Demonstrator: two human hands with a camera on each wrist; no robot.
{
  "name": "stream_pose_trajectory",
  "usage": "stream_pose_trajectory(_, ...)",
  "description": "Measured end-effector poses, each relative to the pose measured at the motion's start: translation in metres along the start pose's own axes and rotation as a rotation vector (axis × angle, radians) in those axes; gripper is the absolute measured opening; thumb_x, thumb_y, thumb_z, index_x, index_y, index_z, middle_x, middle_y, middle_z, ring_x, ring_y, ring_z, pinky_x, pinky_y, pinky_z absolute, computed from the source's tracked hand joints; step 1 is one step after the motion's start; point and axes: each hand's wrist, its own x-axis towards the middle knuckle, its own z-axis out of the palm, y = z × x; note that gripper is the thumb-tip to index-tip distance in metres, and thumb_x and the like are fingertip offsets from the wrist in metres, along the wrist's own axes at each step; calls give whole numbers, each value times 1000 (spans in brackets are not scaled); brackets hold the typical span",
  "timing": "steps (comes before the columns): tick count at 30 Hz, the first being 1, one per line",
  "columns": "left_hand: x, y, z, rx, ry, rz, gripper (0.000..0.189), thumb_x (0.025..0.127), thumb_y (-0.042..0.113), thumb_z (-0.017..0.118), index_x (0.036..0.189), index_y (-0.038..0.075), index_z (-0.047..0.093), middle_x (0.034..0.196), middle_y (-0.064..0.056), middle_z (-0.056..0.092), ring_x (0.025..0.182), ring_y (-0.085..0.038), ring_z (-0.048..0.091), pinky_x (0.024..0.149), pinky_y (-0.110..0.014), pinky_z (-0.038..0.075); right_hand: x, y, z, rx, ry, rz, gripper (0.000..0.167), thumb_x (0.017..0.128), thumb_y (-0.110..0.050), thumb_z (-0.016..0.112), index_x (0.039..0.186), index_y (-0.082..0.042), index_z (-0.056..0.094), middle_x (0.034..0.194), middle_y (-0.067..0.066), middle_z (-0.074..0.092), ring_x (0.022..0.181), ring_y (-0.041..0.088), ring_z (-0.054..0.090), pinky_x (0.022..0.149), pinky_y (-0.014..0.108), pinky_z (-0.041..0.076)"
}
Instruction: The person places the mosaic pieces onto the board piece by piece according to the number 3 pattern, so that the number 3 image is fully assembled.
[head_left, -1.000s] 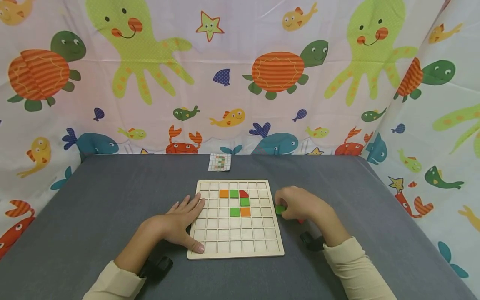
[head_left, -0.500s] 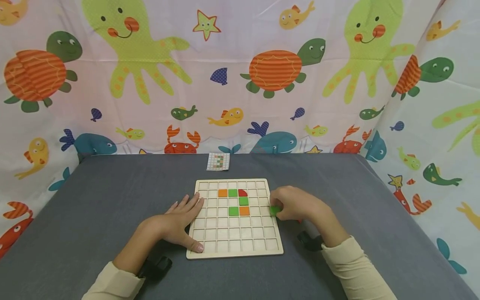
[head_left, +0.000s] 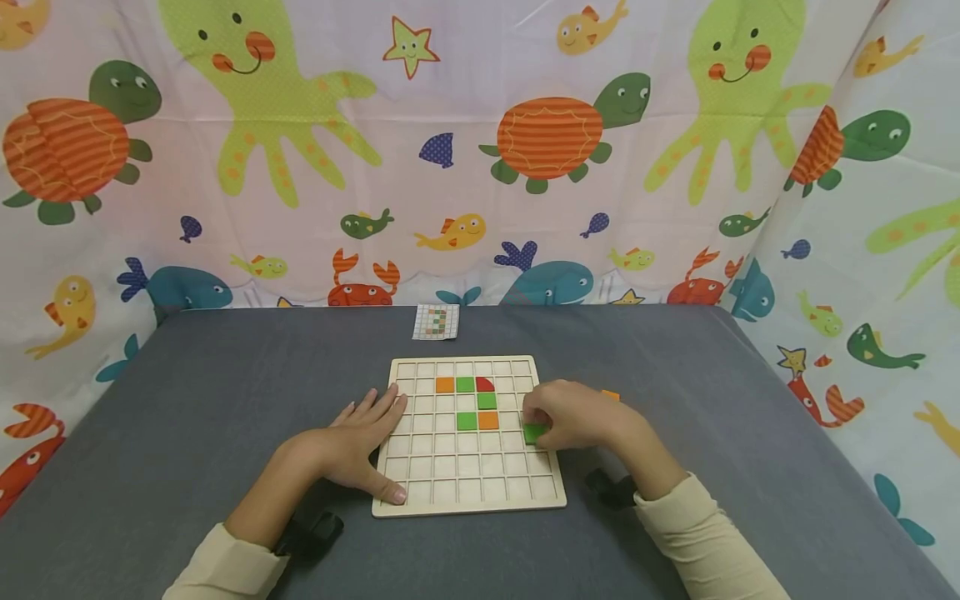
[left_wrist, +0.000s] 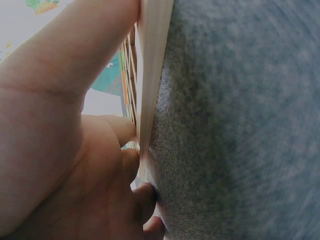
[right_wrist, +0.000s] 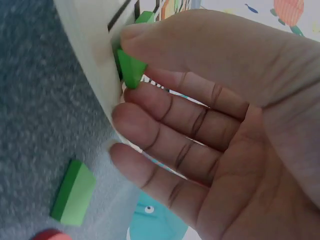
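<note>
A wooden grid board (head_left: 427,492) lies on the table. In its upper middle sit an orange tile (head_left: 446,385), a green tile (head_left: 465,384), a red tile with one rounded corner (head_left: 485,384), and, lower, further green and orange tiles. My left hand (head_left: 352,446) rests with spread fingers on the board's left edge, the thumb near the lower left corner. In the left wrist view, fingers lie along the board's side (left_wrist: 154,65). My right hand (head_left: 573,414), over the board's right edge, pinches a green tile (head_left: 534,432); the right wrist view shows the thumb partly covering this tile (right_wrist: 132,70).
A small printed grid card (head_left: 436,322) lies behind the board. An orange piece (head_left: 611,395) peeks out behind the right hand. The right wrist view shows another green piece (right_wrist: 74,194) and a red one (right_wrist: 52,235) on the grey tablecloth. A patterned curtain (head_left: 465,83) hangs behind.
My right hand has carried the green tile leftward from beside the board to over its right columns. An orange piece behind that hand has come into sight. The left hand stays put.
</note>
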Motion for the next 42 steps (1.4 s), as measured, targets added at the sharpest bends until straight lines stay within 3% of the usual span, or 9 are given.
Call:
stream_pose_trajectory(9, 7, -6, 6, 29, 18, -40, 146, 53, 89, 71, 163, 15, 8, 167, -3, -5, 152, -29, -9, 119, -53, 0, 7, -10, 8, 9, 8, -51, 14, 80, -3, 77, 84, -12, 67, 75, 4, 53, 71, 9, 44, 62, 26, 37)
stream_pose_trajectory(18, 1, -3, 2, 20, 10, -9, 144, 57, 86, 72, 163, 14, 6, 167, -5, -7, 151, -31, -11, 118, -55, -2, 10, -20, 11, -28, 50, -113, 11, 82, -4, 77, 87, -9, 69, 79, 6, 55, 73, 10, 46, 62, 25, 37)
stream_pose_trajectory(23, 0, -2, 1, 0, 6, 6, 144, 58, 84, 73, 162, 12, 5, 167, -7, -7, 151, -33, -11, 117, -58, -3, 14, -24, 16, -49, 70, -117, 10, 84, -6, 78, 90, -10, 71, 82, 3, 57, 74, 11, 48, 62, 25, 39)
stream_pose_trajectory(27, 4, -6, 4, 29, 9, -30, 146, 54, 88, 71, 163, 16, 6, 167, -2, -7, 151, -28, -10, 119, -53, -2, 15, -26, 20, -59, 90, -106, 11, 84, -7, 79, 93, -10, 74, 84, 0, 60, 75, 12, 49, 64, 25, 42)
stream_pose_trajectory(33, 7, -7, 6, 25, 18, -41, 145, 54, 87, 72, 163, 16, 7, 167, -1, -6, 152, -27, -9, 119, -53, 0, 16, -29, 21, -77, 119, -116, 13, 83, -4, 79, 83, -11, 68, 80, 1, 58, 72, 10, 47, 61, 25, 39)
stream_pose_trajectory(42, 9, -8, 7, 36, 17, -53, 146, 53, 87, 72, 163, 16, 8, 167, -1, -5, 152, -28, -8, 119, -53, 0, 19, -33, 25, -60, 185, -204, 18, 82, 1, 77, 76, -12, 66, 77, -2, 58, 69, 6, 45, 62, 21, 41)
